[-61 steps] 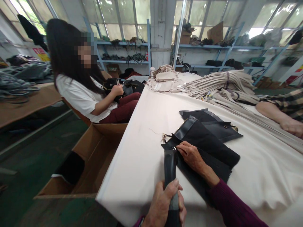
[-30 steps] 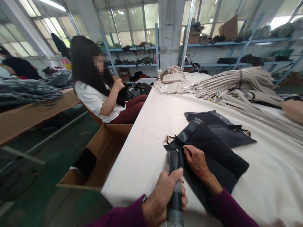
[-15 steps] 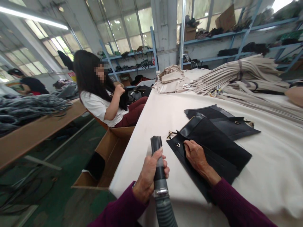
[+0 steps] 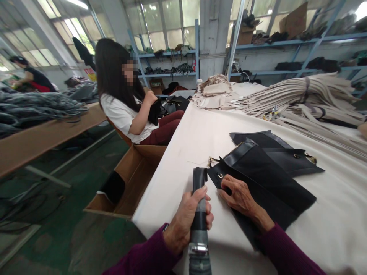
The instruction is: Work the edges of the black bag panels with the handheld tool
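My left hand (image 4: 187,210) grips a dark hose end (image 4: 198,221), its tip up beside the left corner of a black panel (image 4: 269,204) on the near part of the pale, cloth-covered desk (image 4: 195,141). A metal clamp (image 4: 198,248) circles the hose below my fist. My right hand (image 4: 239,194) rests on the panel with fingers curled, just beside a small gold ring (image 4: 220,176); whether they pinch the fabric, I cannot tell. Beyond my knuckles, a second black piece (image 4: 258,162) overlaps the first, with a third (image 4: 286,156) to the right. At left, below the desk's edge, an open cardboard box (image 4: 140,179) contains black cloth (image 4: 113,187). Past the box, a co-worker (image 4: 123,114) in a white top sits with black material in hand. Beige strips (image 4: 323,91) lie bundled at far right, near yellow-handled snips (image 4: 272,113). Blue shelves (image 4: 169,54) line the windowed wall at the back.
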Available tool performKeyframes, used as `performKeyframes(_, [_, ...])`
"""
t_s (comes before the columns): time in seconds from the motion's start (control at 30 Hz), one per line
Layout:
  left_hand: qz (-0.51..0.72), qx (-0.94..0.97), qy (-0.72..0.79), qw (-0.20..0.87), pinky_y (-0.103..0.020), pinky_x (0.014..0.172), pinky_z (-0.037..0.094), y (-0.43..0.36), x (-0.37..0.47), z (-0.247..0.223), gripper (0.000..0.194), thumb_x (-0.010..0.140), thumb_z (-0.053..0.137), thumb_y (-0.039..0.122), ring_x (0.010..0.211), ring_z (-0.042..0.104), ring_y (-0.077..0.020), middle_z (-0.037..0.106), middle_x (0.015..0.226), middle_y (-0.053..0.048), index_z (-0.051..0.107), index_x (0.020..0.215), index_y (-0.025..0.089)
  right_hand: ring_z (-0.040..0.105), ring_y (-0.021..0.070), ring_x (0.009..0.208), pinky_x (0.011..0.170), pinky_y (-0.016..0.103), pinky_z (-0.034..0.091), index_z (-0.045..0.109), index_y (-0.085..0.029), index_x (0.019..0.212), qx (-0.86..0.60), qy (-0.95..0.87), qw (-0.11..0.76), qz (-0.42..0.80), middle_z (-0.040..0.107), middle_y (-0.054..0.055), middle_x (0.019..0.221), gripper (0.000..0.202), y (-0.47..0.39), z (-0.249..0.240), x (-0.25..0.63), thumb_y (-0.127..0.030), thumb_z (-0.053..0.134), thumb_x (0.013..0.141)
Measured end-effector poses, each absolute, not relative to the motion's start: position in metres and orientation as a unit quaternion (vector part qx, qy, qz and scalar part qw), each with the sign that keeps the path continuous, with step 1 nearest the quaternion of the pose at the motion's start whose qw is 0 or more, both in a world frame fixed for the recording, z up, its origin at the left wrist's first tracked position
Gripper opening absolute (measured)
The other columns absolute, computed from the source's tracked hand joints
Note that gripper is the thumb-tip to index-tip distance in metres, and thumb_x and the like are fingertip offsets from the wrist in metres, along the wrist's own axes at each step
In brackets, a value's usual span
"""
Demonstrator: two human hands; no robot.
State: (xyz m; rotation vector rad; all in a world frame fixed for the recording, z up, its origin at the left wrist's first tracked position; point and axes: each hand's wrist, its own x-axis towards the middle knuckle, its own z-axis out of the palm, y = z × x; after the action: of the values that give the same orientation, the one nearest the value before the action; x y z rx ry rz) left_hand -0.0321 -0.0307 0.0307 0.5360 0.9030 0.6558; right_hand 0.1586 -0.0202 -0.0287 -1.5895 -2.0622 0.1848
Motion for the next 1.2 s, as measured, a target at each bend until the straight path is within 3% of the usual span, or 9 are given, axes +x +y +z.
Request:
performKeyframes(0.1, [0.304, 0.244, 0.422, 0.819, -0.019, 0.035, 0.032, -0.033, -0.035, 0.029, 0.034, 0.076, 0.057, 0.048, 0.037, 0.043, -0.0077, 0.047, 0.05, 0.006, 0.044, 0.082, 0.018, 0.048, 0.0127, 0.064, 0.064, 0.025, 0.037, 0.054, -0.019, 0.078, -0.587, -0.76, 0.268, 0.074, 0.049, -0.001, 0.073, 0.003, -0.019, -0.029, 0.158, -0.02, 0.052, 0.08])
performKeyframes(0.2, [0.303, 0.247, 0.416, 0.821, -0.019, 0.036, 0.033, -0.036, -0.037, 0.03, 0.035, 0.077, 0.056, 0.05, 0.037, 0.043, -0.0077, 0.048, 0.051, 0.006, 0.043, 0.083, 0.018, 0.051, 0.0134, 0.071, 0.067, 0.025, 0.038, 0.056, -0.021, 0.102, -0.583, -0.762, 0.272, 0.073, 0.053, 0.001, 0.083, 0.028, -0.019, -0.031, 0.158, -0.01, 0.042, 0.081])
performKeyframes(0.3, [0.296, 0.248, 0.413, 0.825, -0.02, 0.036, 0.034, -0.038, -0.037, 0.03, 0.037, 0.076, 0.056, 0.052, 0.038, 0.043, -0.008, 0.048, 0.051, 0.006, 0.043, 0.083, 0.018, 0.049, 0.0131, 0.067, 0.064, 0.024, 0.038, 0.057, -0.02, 0.079, -0.594, -0.745, 0.296, 0.073, 0.051, 0.002, 0.077, 0.024, -0.018, -0.031, 0.158, -0.007, 0.037, 0.079])
performKeyframes(0.4, [0.284, 0.243, 0.417, 0.829, -0.02, 0.035, 0.034, -0.04, -0.036, 0.03, 0.037, 0.076, 0.056, 0.053, 0.037, 0.043, -0.0083, 0.048, 0.05, 0.006, 0.042, 0.083, 0.019, 0.046, 0.0135, 0.063, 0.062, 0.025, 0.037, 0.044, -0.02, 0.061, -0.621, -0.704, 0.338, 0.067, 0.046, 0.001, 0.069, 0.022, -0.017, -0.029, 0.158, -0.009, 0.037, 0.078])
performKeyframes(0.53, [0.265, 0.238, 0.417, 0.836, -0.02, 0.036, 0.034, -0.047, -0.033, 0.031, 0.036, 0.078, 0.053, 0.052, 0.037, 0.043, -0.0083, 0.048, 0.051, 0.006, 0.043, 0.084, 0.019, 0.045, 0.0143, 0.063, 0.065, 0.027, 0.037, 0.04, -0.021, 0.061, -0.642, -0.669, 0.368, 0.07, 0.044, 0.001, 0.067, 0.02, -0.014, -0.029, 0.16, -0.009, 0.035, 0.077])
performKeyframes(0.97, [0.186, 0.252, 0.451, 0.836, -0.019, 0.037, 0.035, -0.039, 0.002, 0.036, 0.034, 0.075, 0.056, 0.049, 0.037, 0.045, -0.0081, 0.047, 0.049, 0.004, 0.046, 0.073, 0.017, 0.048, 0.0131, 0.063, 0.065, 0.025, 0.038, 0.046, -0.02, 0.064, -0.654, -0.663, 0.357, 0.071, 0.048, 0.001, 0.069, 0.022, -0.013, -0.04, 0.162, -0.011, 0.035, 0.081])
performKeyframes(1.2, [0.248, 0.286, 0.443, 0.813, -0.018, 0.037, 0.033, -0.039, 0.006, 0.042, 0.034, 0.075, 0.057, 0.049, 0.038, 0.044, -0.0073, 0.046, 0.049, 0.005, 0.047, 0.075, 0.016, 0.048, 0.0125, 0.061, 0.064, 0.024, 0.036, 0.048, -0.02, 0.063, -0.675, -0.638, 0.367, 0.056, 0.048, 0.0, 0.067, 0.023, -0.012, -0.042, 0.161, -0.011, 0.037, 0.081])
